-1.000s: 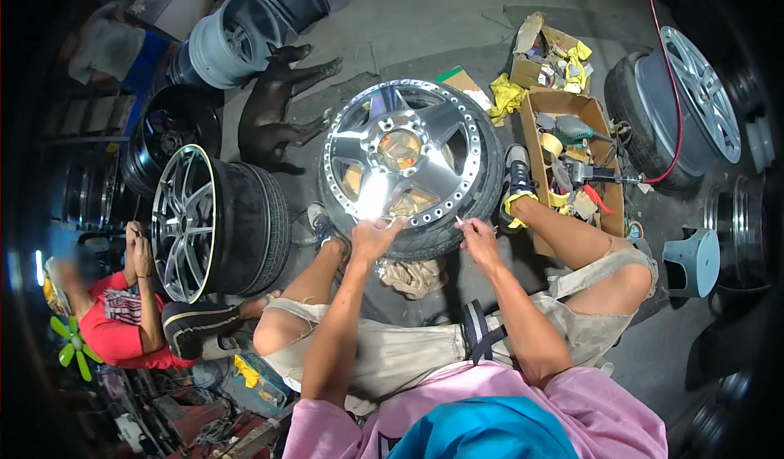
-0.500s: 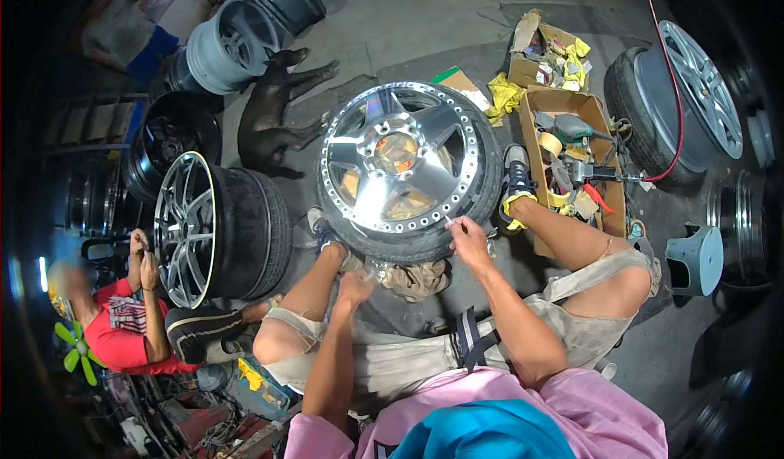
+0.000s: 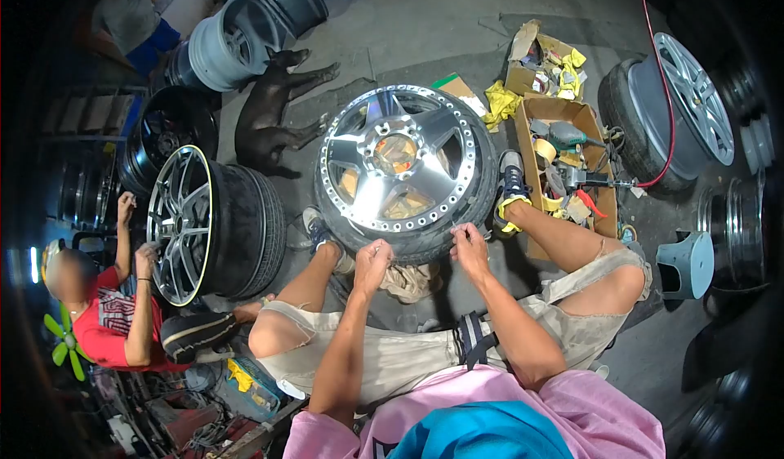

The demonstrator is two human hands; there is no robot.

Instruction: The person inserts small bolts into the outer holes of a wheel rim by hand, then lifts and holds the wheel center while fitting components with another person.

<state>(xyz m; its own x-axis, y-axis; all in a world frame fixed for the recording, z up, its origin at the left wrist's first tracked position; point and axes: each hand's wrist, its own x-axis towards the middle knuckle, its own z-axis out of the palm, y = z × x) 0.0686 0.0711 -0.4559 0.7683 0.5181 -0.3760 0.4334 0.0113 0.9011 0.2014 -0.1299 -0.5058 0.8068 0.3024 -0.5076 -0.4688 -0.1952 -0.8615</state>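
A polished five-spoke wheel rim (image 3: 377, 183) with small holes all round its lip lies face up on a black tire (image 3: 425, 245) between my feet. My left hand (image 3: 373, 265) is closed, its fingertips pinched at the tire's near edge; whatever they hold is hidden. My right hand (image 3: 469, 248) is also pinched, just beyond the near right of the rim, on something small and thin that I cannot make out. A crumpled tan cloth (image 3: 410, 282) lies below the tire, between my hands.
A cardboard box (image 3: 606, 214) of tools and tape stands right of my foot, with a smaller box (image 3: 523, 75) behind. A dog (image 3: 265, 124) lies at the far left. Another person (image 3: 114, 320) sits left, beside an upright wheel (image 3: 184, 226). A blue stool (image 3: 686, 265) stands right.
My left hand has moved up and right to the tire's edge. My right hand has drawn slightly back from the rim lip. The other person's hands have moved apart.
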